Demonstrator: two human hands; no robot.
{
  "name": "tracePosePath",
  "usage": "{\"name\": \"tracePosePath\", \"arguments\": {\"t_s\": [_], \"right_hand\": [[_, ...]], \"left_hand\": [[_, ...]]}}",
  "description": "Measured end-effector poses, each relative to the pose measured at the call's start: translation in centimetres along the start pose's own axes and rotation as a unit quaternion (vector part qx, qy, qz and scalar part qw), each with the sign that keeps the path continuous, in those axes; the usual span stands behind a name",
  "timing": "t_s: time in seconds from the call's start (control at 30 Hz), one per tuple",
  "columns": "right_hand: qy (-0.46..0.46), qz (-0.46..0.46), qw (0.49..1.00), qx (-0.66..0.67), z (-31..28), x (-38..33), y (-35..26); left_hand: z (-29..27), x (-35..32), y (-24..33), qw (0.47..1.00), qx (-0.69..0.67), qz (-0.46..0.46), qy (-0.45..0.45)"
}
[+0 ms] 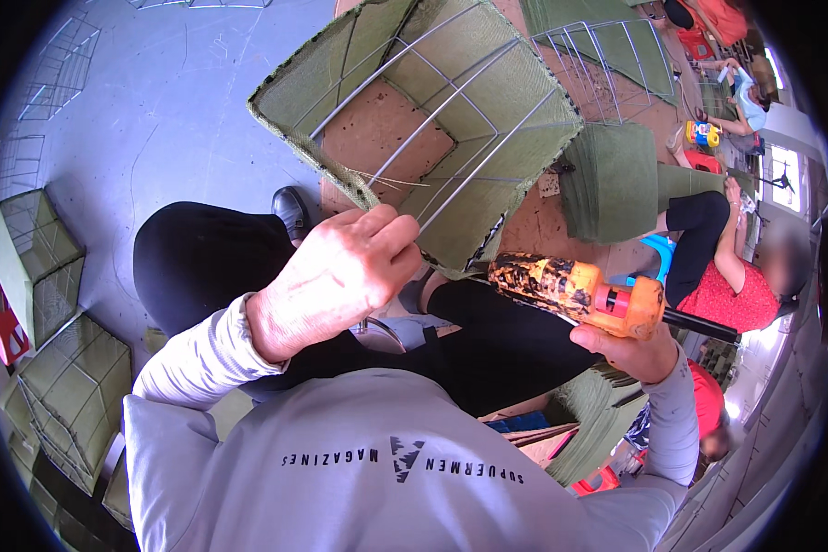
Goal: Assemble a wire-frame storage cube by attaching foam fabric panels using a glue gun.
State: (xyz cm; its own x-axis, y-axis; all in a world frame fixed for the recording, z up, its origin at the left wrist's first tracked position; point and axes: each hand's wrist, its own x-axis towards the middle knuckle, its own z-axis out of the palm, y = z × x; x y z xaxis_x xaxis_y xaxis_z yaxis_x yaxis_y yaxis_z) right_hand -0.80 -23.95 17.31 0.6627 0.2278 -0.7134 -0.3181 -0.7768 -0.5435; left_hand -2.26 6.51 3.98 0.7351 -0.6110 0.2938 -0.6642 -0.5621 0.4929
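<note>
The left hand (336, 276) has its fingers clamped on one green wire-frame shade (432, 110). The right hand (635, 354) grips one orange glue gun (580, 293); its fingers are mostly hidden behind the gun.

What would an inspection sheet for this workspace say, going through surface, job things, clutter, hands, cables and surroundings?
Surface: grey floor, brown board under the frame.
Job's things: green fabric-covered wire frame, tilted; orange glue gun with its nozzle at the frame's lower edge.
Clutter: finished green frames stacked at left; bare wire frames at upper right.
Hands: left hand pinches the frame's corner; right hand grips the glue gun.
Cables: black cord leaves the gun's rear.
Surroundings: seated person in red top at right.
</note>
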Motion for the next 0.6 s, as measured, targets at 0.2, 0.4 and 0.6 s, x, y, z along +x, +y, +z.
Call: {"name": "tracePosePath", "arguments": {"t_s": [0.2,0.4,0.6], "right_hand": [[0.023,-0.056,0.997,-0.044,0.3,-0.2,0.9],[0.030,-0.025,0.998,-0.052,0.0,-0.2,2.1],[0.121,0.000,0.985,-0.126,0.1,-1.0,3.1]], "left_hand": [[0.5,-0.2,0.3,1.000,-0.006,0.017,0.021],[0.5,0.0,0.2,0.999,-0.016,0.016,0.022],[0.6,0.0,0.4,0.999,-0.031,0.018,0.030]]}}
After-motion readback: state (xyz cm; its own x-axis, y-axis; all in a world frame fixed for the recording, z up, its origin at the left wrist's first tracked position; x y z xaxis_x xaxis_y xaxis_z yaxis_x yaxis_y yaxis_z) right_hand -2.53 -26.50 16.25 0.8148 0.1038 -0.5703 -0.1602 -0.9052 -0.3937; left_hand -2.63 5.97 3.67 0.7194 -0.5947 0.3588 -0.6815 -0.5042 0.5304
